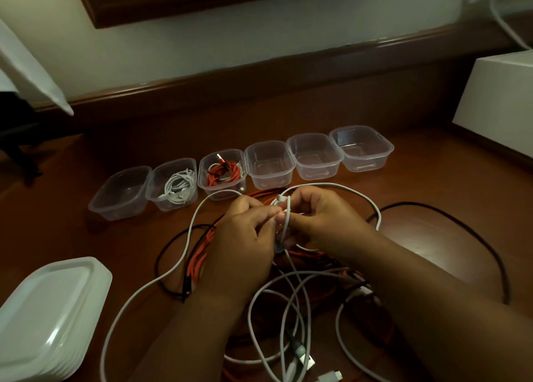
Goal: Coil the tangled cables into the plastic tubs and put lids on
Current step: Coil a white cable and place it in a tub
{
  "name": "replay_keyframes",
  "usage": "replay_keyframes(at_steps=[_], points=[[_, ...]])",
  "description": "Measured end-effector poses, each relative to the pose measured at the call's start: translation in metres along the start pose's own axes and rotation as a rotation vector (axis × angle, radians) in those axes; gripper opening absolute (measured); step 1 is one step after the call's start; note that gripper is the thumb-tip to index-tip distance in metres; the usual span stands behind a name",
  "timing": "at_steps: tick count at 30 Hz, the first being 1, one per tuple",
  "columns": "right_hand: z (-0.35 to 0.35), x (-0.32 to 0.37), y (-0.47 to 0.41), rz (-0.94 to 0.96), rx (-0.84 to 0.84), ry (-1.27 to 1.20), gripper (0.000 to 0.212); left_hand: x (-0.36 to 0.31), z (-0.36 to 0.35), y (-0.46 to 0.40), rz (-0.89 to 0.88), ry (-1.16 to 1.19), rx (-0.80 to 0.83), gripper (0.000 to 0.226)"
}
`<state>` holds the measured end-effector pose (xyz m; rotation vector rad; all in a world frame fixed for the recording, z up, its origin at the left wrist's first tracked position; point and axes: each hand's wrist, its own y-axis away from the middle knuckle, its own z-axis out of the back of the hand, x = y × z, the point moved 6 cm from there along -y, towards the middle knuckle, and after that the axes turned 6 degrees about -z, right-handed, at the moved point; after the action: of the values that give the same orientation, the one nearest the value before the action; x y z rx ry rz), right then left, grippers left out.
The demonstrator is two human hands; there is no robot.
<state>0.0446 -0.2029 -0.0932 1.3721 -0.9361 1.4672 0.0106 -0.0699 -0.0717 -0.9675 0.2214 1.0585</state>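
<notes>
a: what are the hands doing?
b: left hand point(245, 231) and right hand point(320, 217) both pinch the white cable point(284, 223) at frame centre, above the tangled pile point(302, 295).
a: tubs?
b: the row of tubs point(269, 162) sits just beyond, lids point(49, 303) stacked lower left.

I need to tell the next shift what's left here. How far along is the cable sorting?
Done: two of the six tubs are filled, one with a coiled white cable, one with a red cable. In hand: the left hand and right hand both grip a white cable, coiling it. Left: the tangle of red, black and white cables, four empty tubs, and every lid; the lid stack sits untouched.
</notes>
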Motion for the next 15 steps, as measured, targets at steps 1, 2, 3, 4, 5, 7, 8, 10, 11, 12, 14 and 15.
replay_keyframes(at_steps=[1, 2, 3, 4, 5, 7, 8, 10, 11, 12, 14, 15], points=[[0.0, -0.001, -0.001, 0.004, -0.012, 0.013, 0.006, -0.002, -0.002, 0.001, -0.001, -0.003, 0.006, 0.021], [0.001, -0.002, -0.002, 0.01, -0.028, 0.034, 0.007, -0.003, -0.005, 0.003, 0.008, 0.001, 0.016, 0.023], [0.002, -0.003, -0.004, 0.016, -0.049, 0.06, 0.007, -0.003, -0.007, 0.004, 0.025, 0.016, 0.026, 0.026], [0.003, -0.004, -0.005, 0.021, -0.067, 0.09, 0.007, -0.004, -0.009, 0.005, 0.048, 0.036, 0.036, 0.027], [0.004, -0.005, -0.005, 0.024, -0.083, 0.116, 0.006, -0.004, -0.011, 0.005, 0.073, 0.058, 0.045, 0.027], [0.005, -0.006, -0.005, 0.024, -0.114, 0.142, 0.005, -0.003, -0.013, 0.006, 0.117, 0.102, 0.05, 0.022], [0.006, -0.006, -0.004, 0.027, -0.135, 0.157, 0.006, -0.002, -0.014, 0.006, 0.13, 0.122, 0.043, 0.017], [0.008, -0.005, -0.003, 0.046, -0.176, 0.207, 0.01, -0.001, -0.014, 0.006, 0.135, 0.134, 0.016, 0.012], [0.009, -0.005, -0.003, 0.057, -0.19, 0.231, 0.012, 0.0, -0.014, 0.006, 0.137, 0.136, 0.001, 0.016], [0.01, -0.005, -0.003, 0.066, -0.198, 0.247, 0.013, 0.001, -0.014, 0.006, 0.141, 0.146, -0.017, 0.021], [0.011, -0.004, -0.003, 0.082, -0.207, 0.278, 0.016, 0.004, -0.012, 0.006, 0.162, 0.187, -0.062, 0.026], [0.011, -0.003, -0.003, 0.09, -0.209, 0.295, 0.016, 0.006, -0.011, 0.006, 0.179, 0.217, -0.088, 0.024]])
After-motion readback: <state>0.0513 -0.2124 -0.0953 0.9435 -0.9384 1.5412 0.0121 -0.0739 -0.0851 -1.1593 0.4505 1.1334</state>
